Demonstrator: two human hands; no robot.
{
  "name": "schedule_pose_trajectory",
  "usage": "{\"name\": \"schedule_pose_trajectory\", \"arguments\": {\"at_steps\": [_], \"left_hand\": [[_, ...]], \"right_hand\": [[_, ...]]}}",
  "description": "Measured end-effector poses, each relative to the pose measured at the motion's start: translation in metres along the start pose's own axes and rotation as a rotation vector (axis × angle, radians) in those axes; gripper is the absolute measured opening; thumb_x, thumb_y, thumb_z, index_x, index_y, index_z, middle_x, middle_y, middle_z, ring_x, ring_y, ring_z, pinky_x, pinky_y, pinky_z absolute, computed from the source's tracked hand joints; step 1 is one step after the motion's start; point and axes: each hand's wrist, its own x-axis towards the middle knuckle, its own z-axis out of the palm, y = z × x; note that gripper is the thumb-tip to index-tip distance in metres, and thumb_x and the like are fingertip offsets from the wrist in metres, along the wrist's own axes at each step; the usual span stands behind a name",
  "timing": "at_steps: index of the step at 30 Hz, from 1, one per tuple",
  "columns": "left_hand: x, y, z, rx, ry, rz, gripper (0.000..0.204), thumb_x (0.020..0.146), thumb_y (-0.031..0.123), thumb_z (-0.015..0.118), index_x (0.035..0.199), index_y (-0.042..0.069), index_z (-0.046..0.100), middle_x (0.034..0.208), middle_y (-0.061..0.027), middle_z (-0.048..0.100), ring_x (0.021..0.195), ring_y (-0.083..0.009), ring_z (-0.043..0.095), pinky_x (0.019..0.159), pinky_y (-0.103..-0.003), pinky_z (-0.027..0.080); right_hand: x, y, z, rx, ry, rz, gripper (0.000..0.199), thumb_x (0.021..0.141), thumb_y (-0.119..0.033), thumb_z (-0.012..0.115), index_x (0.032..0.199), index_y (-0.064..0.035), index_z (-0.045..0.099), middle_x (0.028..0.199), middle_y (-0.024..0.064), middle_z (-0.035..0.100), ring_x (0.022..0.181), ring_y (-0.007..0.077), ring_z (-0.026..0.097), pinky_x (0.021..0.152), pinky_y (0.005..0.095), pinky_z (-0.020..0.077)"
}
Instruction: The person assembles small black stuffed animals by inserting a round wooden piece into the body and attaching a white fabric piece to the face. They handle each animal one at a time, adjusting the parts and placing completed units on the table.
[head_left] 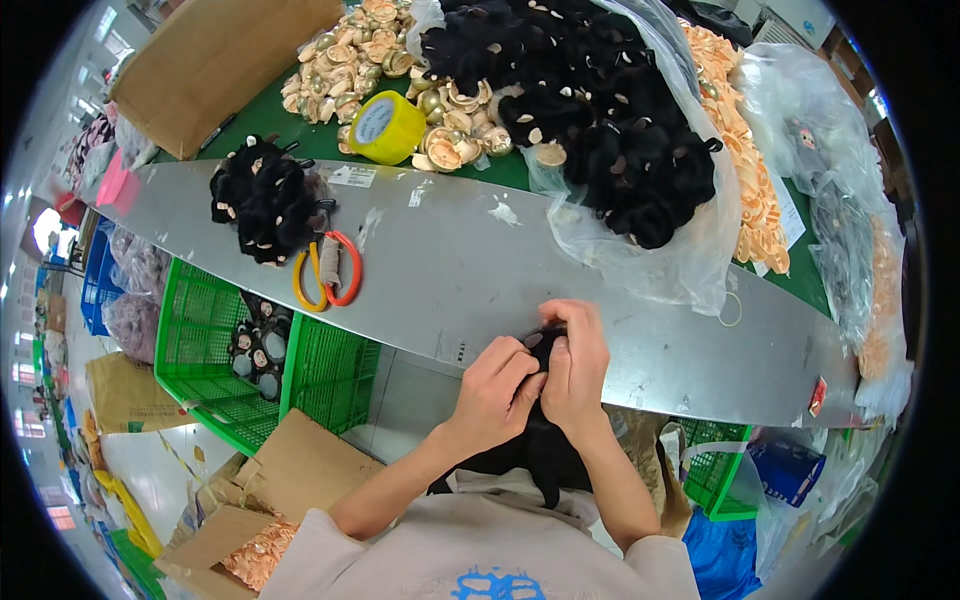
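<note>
Both of my hands are in front of me, over the near edge of the grey metal tabletop [440,290]. Between them is a small black plush piece [541,342], mostly covered by my fingers. My left hand [492,392] pinches it from the left with curled fingers. From the other side my right hand [574,362] grips it, fingers bent over its top. Scissors [342,283] with one yellow and one red handle lie on the metal, left of my hands. Beside them sits a small heap of black plush pieces [262,200].
At the back, a see-through bag [660,275] spills black plush pieces [650,170]. Nearby are gold and beige shell-like parts [340,75], a yellow tape roll [388,128] and peach fabric pieces [765,225]. Green crates [215,375] and an open cardboard box [300,465] stand below left.
</note>
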Motion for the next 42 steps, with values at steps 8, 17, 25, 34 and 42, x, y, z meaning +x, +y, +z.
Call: {"name": "schedule_pose_trajectory", "arguments": {"at_steps": [8, 17, 25, 34, 42], "left_hand": [[-0.01, 0.003, -0.007, -0.096, -0.01, -0.131, 0.015, 0.09, 0.008, 0.067, 0.083, 0.0, 0.057, 0.081, -0.0101, 0.054, 0.066, -0.0244, 0.049, 0.056, -0.034, 0.041], [0.002, 0.016, -0.038, -0.165, 0.096, -0.351, 0.019, 0.092, 0.012, 0.068, 0.084, 0.001, 0.055, 0.083, -0.007, 0.052, 0.072, -0.0155, 0.049, 0.064, -0.026, 0.041], [0.086, -0.027, -0.187, 0.546, 0.625, -0.154, 0.015, 0.092, 0.009, 0.065, 0.084, 0.003, 0.054, 0.075, -0.0036, 0.051, 0.068, -0.0142, 0.048, 0.067, -0.027, 0.042], [0.095, -0.153, -0.243, 1.09, 0.362, -0.262, 0.043, 0.086, 0.027, 0.067, 0.125, 0.01, 0.061, 0.139, -0.0144, 0.05, 0.131, -0.0356, 0.042, 0.105, -0.053, 0.035], [0.116, -0.155, -0.244, 1.139, 0.348, -0.28, 0.044, 0.082, 0.028, 0.07, 0.121, 0.01, 0.062, 0.137, -0.0137, 0.051, 0.13, -0.0327, 0.043, 0.107, -0.051, 0.032]], "right_hand": [[0.002, 0.009, -0.006, -0.036, -0.11, 0.151, 0.023, 0.102, -0.017, 0.043, 0.099, -0.0003, 0.059, 0.088, 0.0155, 0.055, 0.076, 0.0322, 0.057, 0.066, 0.0407, 0.0453], [-0.004, -0.009, -0.01, -0.066, -0.164, -0.065, 0.039, 0.08, -0.01, 0.075, 0.113, -0.0016, 0.058, 0.105, 0.0176, 0.059, 0.091, 0.0323, 0.062, 0.073, 0.038, 0.0511], [-0.033, -0.086, -0.069, 0.381, -0.343, -0.194, 0.017, 0.073, -0.006, 0.069, 0.09, -0.0019, 0.064, 0.085, 0.0123, 0.064, 0.076, 0.0311, 0.061, 0.072, 0.0376, 0.0488], [-0.016, -0.1, -0.068, 0.712, -0.365, -0.008, 0.016, 0.08, -0.015, 0.066, 0.085, -0.0008, 0.064, 0.084, 0.0135, 0.064, 0.073, 0.0305, 0.061, 0.068, 0.0382, 0.0488], [-0.015, -0.101, -0.072, 0.773, -0.326, 0.054, 0.024, 0.085, -0.023, 0.063, 0.082, 0.0001, 0.065, 0.083, 0.0146, 0.064, 0.07, 0.03, 0.06, 0.064, 0.0387, 0.0488]]}}
